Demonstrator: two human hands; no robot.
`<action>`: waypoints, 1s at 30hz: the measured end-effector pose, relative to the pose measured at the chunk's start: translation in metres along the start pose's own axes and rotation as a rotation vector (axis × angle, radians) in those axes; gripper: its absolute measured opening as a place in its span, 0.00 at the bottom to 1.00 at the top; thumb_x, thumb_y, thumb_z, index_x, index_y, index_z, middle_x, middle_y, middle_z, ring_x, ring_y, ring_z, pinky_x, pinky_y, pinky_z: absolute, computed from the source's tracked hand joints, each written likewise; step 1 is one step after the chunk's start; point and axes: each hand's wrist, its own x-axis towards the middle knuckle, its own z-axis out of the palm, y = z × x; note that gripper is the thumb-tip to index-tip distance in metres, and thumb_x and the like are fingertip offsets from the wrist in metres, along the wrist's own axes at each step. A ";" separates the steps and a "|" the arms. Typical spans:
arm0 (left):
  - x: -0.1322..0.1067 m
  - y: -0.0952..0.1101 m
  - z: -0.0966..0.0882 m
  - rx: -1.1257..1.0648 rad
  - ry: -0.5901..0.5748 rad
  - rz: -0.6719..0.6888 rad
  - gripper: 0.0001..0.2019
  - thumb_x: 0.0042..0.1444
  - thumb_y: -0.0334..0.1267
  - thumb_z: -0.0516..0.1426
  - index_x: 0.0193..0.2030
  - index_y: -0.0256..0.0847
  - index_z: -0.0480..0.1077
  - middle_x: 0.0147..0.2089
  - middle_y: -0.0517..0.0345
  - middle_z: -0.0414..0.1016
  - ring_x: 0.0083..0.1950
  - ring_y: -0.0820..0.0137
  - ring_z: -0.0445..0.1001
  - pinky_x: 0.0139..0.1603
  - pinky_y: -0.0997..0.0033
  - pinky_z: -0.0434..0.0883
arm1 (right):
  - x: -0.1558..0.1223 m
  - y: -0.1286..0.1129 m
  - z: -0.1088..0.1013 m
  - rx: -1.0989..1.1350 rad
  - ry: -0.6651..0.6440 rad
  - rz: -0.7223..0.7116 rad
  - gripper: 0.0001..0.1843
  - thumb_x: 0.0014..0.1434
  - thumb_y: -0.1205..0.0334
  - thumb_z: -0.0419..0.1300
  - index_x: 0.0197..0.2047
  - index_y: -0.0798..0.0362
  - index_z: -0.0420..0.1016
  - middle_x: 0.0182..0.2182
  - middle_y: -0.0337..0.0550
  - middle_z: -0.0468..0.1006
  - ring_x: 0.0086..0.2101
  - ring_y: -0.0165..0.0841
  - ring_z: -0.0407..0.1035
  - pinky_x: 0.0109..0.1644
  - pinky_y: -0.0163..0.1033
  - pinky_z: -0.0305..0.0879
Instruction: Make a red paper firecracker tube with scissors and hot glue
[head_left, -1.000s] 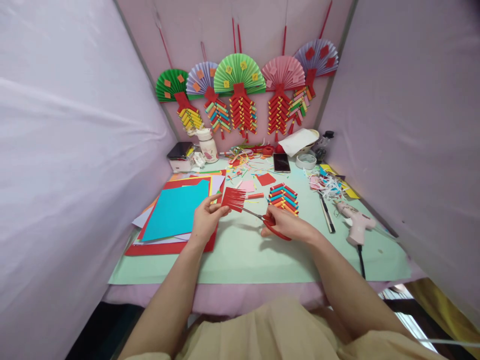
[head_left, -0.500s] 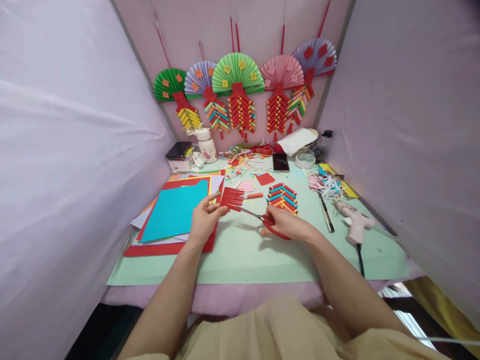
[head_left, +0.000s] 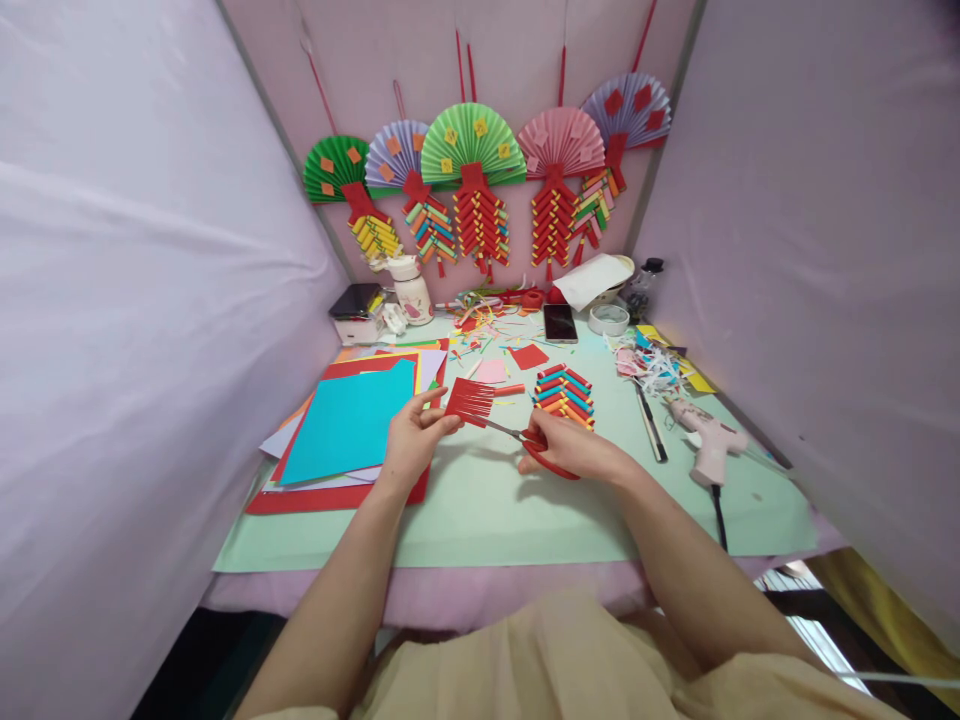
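Note:
Between thumb and fingers, my left hand [head_left: 417, 432] pinches a small red paper [head_left: 466, 398] whose right side is slit into a fringe of thin strips. My right hand [head_left: 566, 445] is closed round the red handles of a pair of scissors [head_left: 546, 462]. The scissor blades point left and meet the paper's lower edge; whether they are parted is hard to see. Just behind the right hand lies a chevron of rolled paper tubes [head_left: 564, 393] in red, blue, orange and yellow. A single red paper roll [head_left: 510, 390] rests beyond the fringe.
A stack of coloured paper with a blue sheet [head_left: 349, 425] on top lies left. Paper scraps [head_left: 480, 325], a phone [head_left: 560, 323] and a tape roll [head_left: 608, 319] are at the back. A craft knife [head_left: 652, 425] and glue gun [head_left: 709, 440] lie right. Paper fans [head_left: 474, 145] hang behind.
The red fringed paper and my left hand have shifted slightly to the right, bringing the paper further along the scissor blades. My right hand has barely moved.

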 end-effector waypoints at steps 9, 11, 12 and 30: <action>0.000 0.001 0.000 -0.021 -0.006 -0.003 0.35 0.39 0.44 0.68 0.56 0.37 0.67 0.31 0.56 0.80 0.37 0.63 0.80 0.45 0.62 0.74 | 0.000 -0.002 -0.001 0.020 0.004 -0.001 0.27 0.43 0.40 0.67 0.31 0.49 0.60 0.30 0.35 0.74 0.31 0.31 0.65 0.29 0.33 0.52; 0.000 0.001 0.000 -0.017 -0.002 -0.003 0.34 0.39 0.43 0.68 0.55 0.37 0.67 0.31 0.57 0.80 0.36 0.63 0.80 0.44 0.62 0.74 | 0.000 -0.002 -0.001 0.028 0.006 -0.008 0.25 0.44 0.41 0.67 0.30 0.49 0.60 0.30 0.35 0.75 0.32 0.32 0.66 0.29 0.33 0.52; -0.001 0.001 0.000 -0.014 0.000 -0.004 0.34 0.39 0.43 0.68 0.55 0.37 0.67 0.31 0.57 0.80 0.36 0.63 0.80 0.44 0.62 0.74 | 0.000 -0.002 -0.001 0.036 0.006 -0.013 0.25 0.45 0.42 0.67 0.30 0.49 0.60 0.30 0.35 0.76 0.32 0.32 0.66 0.29 0.33 0.52; -0.001 -0.002 0.002 0.014 -0.079 -0.020 0.36 0.40 0.44 0.68 0.57 0.37 0.66 0.31 0.57 0.80 0.36 0.64 0.79 0.43 0.63 0.73 | 0.000 0.000 0.002 0.017 -0.003 -0.017 0.26 0.43 0.40 0.67 0.32 0.50 0.61 0.30 0.35 0.73 0.29 0.30 0.64 0.28 0.33 0.51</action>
